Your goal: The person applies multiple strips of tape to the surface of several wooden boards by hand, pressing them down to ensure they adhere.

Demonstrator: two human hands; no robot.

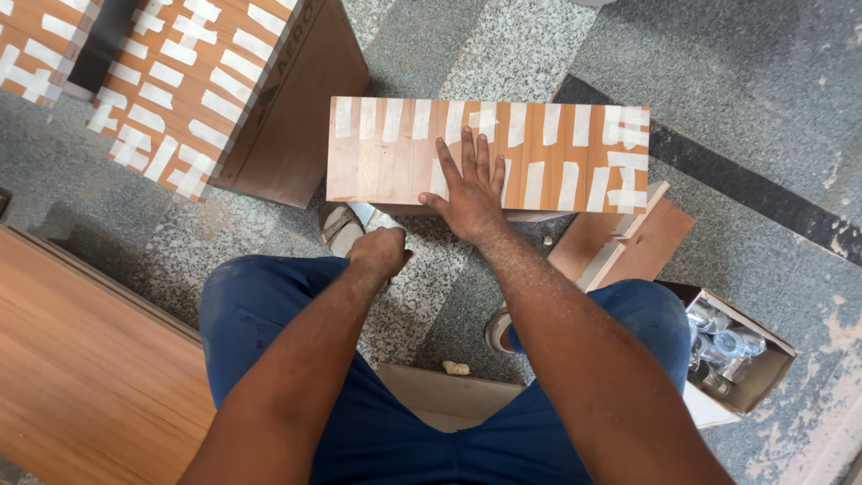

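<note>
Item: rectangular wooden panel (404,153), orange-brown laminate face up, crossed by many short strips of white tape (567,184); it lies on the grey speckled stone floor (718,72) directly ahead of the seated person's knees, long side across the view. Right hand (469,184): laid flat on the panel's near edge, palm down, fingers spread and straight, grip wide and closed on nothing. Left hand (379,251): curled into a fist just below the panel's near edge, above the left knee; grip narrow, and whether anything sits inside it cannot be told. Legs: blue trousers (269,305), a sandalled foot (339,226) showing beside the left hand. Surroundings: a larger brown box-like cabinet piece (296,126) at upper left, its top face likewise covered in white tape strips; a broad plain wood-grain board (81,377) lying at lower left; smaller offcuts of reddish board (646,242) under and just right of the panel's right end; an open cardboard box (763,368) at right, beside the right knee, holding shiny metal fittings; a flat pale board (431,391) between the legs with a small pale lump on it
</note>
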